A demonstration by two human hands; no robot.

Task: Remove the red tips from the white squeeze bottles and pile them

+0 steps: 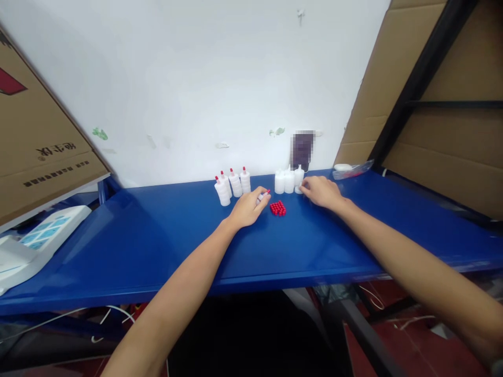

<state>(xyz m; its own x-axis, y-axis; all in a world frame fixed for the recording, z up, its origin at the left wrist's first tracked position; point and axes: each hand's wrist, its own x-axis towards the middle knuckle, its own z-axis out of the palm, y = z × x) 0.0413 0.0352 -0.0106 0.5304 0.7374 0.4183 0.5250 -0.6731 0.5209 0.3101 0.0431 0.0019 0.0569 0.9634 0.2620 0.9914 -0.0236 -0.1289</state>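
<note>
My left hand (250, 206) is closed around a small white squeeze bottle with a red tip (268, 192), most of it hidden by the fingers. Just right of that hand lies a patch of small red caps (278, 208) on the blue table. My right hand (320, 190) has its fingertips pinched at the base of a white bottle (299, 176), in a cluster of uncapped white bottles (284, 181). Left of my left hand stand several white bottles with red tips (234, 183), upright near the wall.
The blue table (157, 235) runs along a white wall (196, 94). A clear plastic bag (353, 169) with a white item lies at the back right. A large cardboard box (43, 131) and a white device (43, 241) are at the left; a black metal frame (408, 89) stands right.
</note>
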